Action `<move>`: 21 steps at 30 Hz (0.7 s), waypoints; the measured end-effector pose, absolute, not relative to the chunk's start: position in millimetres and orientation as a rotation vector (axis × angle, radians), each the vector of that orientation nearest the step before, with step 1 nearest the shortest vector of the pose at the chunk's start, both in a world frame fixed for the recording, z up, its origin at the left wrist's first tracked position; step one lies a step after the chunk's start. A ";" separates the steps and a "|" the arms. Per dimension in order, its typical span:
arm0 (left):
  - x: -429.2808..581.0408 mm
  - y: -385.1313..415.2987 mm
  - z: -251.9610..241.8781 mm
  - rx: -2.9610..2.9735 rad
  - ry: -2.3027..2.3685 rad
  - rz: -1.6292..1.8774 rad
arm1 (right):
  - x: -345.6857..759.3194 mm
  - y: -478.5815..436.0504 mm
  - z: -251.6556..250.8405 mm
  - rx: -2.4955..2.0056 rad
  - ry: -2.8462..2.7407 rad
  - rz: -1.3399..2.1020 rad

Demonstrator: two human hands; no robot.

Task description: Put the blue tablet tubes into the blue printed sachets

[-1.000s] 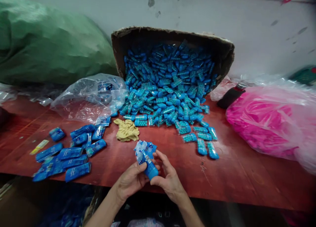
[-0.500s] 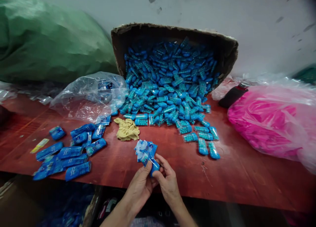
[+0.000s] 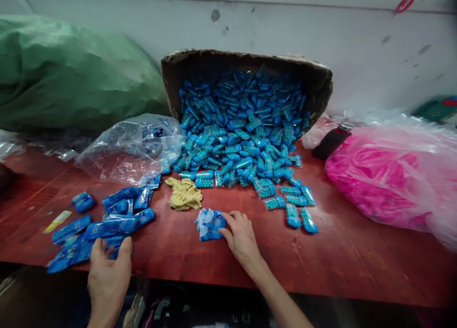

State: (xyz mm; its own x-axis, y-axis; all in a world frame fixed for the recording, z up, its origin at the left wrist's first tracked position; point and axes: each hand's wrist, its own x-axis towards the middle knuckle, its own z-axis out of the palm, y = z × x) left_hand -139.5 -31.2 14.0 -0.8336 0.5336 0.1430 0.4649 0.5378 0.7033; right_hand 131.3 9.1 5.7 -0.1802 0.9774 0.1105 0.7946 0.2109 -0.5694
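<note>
A small stack of flat blue printed packets [image 3: 209,224] lies on the red table near its front edge. My right hand [image 3: 241,237] is at the stack's right side, thumb and fingers apart at its edge. At the left, filled blue printed packets [image 3: 110,226] lie in a loose pile. My left hand [image 3: 109,275] is at the front of this pile with its thumb and fingers spread, holding nothing I can see. Behind the stack, a crumpled yellow cloth [image 3: 183,193] rests on the table.
A tipped cardboard box [image 3: 246,56] spills clear packs of teal balls with blue ends [image 3: 246,137] onto the red table [image 3: 228,266]. A clear plastic bag [image 3: 132,147] and green sack [image 3: 78,75] stand left. Right are a dark bottle [image 3: 330,142] and pink-filled bag [image 3: 378,175].
My left hand has left the stack and moved left to the filled packets. The blue packet held between both hands is out of them. My right hand stays by the stack.
</note>
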 end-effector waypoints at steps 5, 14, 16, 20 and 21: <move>-94.2 -38.5 10.6 1.290 2.350 1.283 | 113.7 23.8 -5.6 -1.798 -2.142 0.292; -10.9 -12.0 -0.9 0.719 1.587 1.165 | 117.1 5.6 2.4 -1.549 -2.062 0.311; -9.9 -8.2 2.9 0.707 1.528 1.144 | 117.1 0.2 8.6 -1.456 -2.034 0.383; -11.8 -9.4 6.8 0.719 1.437 1.146 | 114.9 -2.1 11.9 -1.343 -1.717 0.747; -11.6 -10.8 7.0 0.696 1.405 1.156 | 114.1 -0.6 11.1 -1.338 -1.562 0.901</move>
